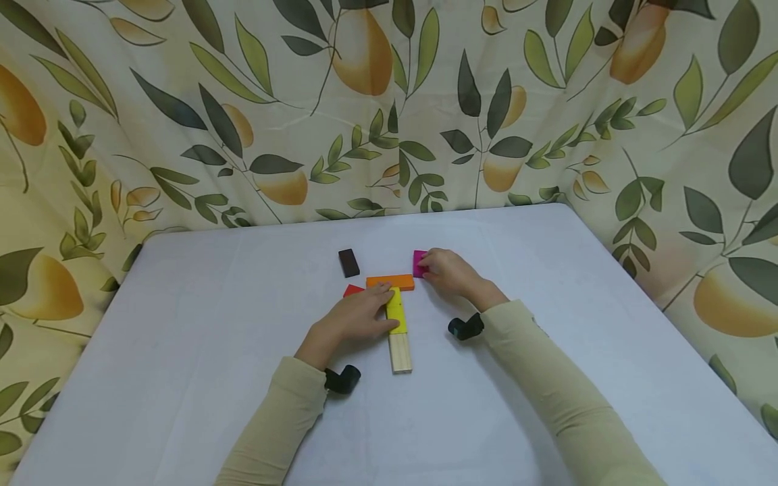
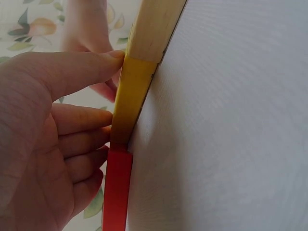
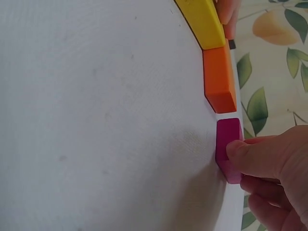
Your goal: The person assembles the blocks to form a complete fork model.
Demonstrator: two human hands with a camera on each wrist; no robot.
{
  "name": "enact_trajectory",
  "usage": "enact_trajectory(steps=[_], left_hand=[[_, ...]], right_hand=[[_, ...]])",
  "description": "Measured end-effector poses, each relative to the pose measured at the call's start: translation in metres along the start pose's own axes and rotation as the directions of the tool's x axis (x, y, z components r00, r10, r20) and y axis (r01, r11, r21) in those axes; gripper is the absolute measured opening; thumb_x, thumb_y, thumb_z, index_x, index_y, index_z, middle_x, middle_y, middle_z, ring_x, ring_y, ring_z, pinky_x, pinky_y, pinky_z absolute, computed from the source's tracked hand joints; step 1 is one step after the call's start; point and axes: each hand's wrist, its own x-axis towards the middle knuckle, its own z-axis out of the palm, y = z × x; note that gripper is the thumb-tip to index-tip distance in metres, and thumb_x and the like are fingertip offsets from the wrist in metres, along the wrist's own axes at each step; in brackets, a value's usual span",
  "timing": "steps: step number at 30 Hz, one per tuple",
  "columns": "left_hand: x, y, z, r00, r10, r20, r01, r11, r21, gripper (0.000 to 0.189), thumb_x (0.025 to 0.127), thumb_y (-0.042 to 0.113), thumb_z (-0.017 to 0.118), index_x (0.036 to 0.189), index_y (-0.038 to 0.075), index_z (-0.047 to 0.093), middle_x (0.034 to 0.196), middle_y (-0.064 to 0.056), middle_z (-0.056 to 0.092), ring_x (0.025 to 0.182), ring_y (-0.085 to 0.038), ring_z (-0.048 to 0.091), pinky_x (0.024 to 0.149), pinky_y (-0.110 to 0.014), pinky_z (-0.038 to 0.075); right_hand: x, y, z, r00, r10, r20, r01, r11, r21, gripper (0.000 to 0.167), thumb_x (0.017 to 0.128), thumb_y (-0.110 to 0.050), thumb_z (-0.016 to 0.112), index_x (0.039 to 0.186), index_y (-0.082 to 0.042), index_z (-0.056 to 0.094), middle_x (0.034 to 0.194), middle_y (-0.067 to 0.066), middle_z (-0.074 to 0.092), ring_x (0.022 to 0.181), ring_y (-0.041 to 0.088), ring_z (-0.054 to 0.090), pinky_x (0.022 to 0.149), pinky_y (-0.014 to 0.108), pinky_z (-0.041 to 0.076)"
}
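Under the outstretched left hand (image 1: 352, 317) lies a yellow block (image 1: 398, 314); the right (image 1: 454, 273) pinches a magenta block (image 3: 227, 133).

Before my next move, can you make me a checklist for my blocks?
1. Magenta block pinched by the right hand: ok.
2. Magenta block touching the orange block: not ok; the right wrist view shows a gap.
3. Left hand touching the yellow block: ok.
4. Yellow block meeting the plain wooden block end to end: ok.
5. Red block touching the orange block: cannot tell; the left hand is in the way.
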Motion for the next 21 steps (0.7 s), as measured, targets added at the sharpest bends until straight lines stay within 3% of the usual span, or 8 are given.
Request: enact_trajectory(steps=[13, 21], left_hand=[[0.0004, 0.0019, -0.0018, 0.999, -0.018, 0.026, 0.018, 1.0, 0.0, 0.066, 0.086, 0.044, 0.058, 0.14, 0.01, 0.039, 0.147, -0.003, 0.031, 0.135, -0.016, 0.024, 0.106, -0.036, 0.026], [0.0011, 0.0004, -0.0009, 1.0, -0.014, 0.021, 0.014, 1.0, -0.001, 0.066, 0.086, 0.044, 0.058, 0.14, 0.01, 0.04, 0.146, -0.003, 0.032, 0.135, -0.016, 0.025, 0.106, -0.036, 0.027]], right_hand=[[0.001, -0.0039, 0.0022, 1.0, -0.01, -0.003, 0.01, 1.0, -0.001, 0.027, 0.085, -0.003, 0.064, 0.11, 0.005, 0.065, 0.107, 0.016, 0.063, 0.1, 0.029, 0.057, 0.092, 0.04, 0.043], [0.0018, -0.0038, -0.0021, 0.999, -0.021, 0.047, 0.022, 1.0, -0.019, 0.03, 0.083, 0.002, 0.064, 0.113, 0.003, 0.064, 0.111, 0.017, 0.06, 0.104, 0.029, 0.054, 0.093, 0.039, 0.043]])
